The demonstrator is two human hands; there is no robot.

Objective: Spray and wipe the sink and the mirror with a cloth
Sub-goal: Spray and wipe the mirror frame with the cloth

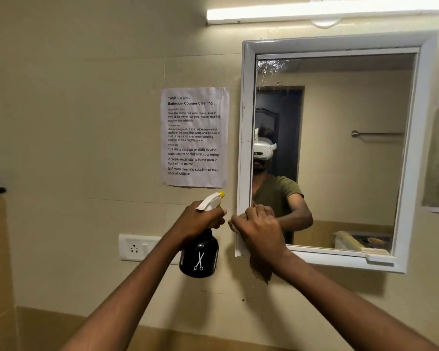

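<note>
From the head view we see both bare arms reaching up toward a beige tiled wall. Our left hand (197, 220) has its grip clenched around the neck of a spray bottle (199, 257), a black bottle with a white scissors mark on its body and a white trigger head with a yellow nozzle tip, held upright just left of the mirror (340, 148). Our right hand (260, 230) is closed on a brown cloth (260, 271), pressing it against the lower left corner of the mirror's white frame, with the loose end of the cloth hanging below the hand against the wall. The two hands are just beside each other but apart. Droplets speckle the upper left corner of the glass (the rest of the pane looks mostly clear). In the reflection we make out a person in an olive short-sleeved shirt wearing a white headset, a dark door behind, and a towel rail on the far wall. A printed sheet (194, 136) headed "Bathroom Counter Cleaning" is stuck to the wall left of the mirror, above the spray bottle. A white wall socket (137, 247) sits lower left, partly behind our left forearm. A tube light (314, 11) glows above the mirror. The sink is out of view.
</note>
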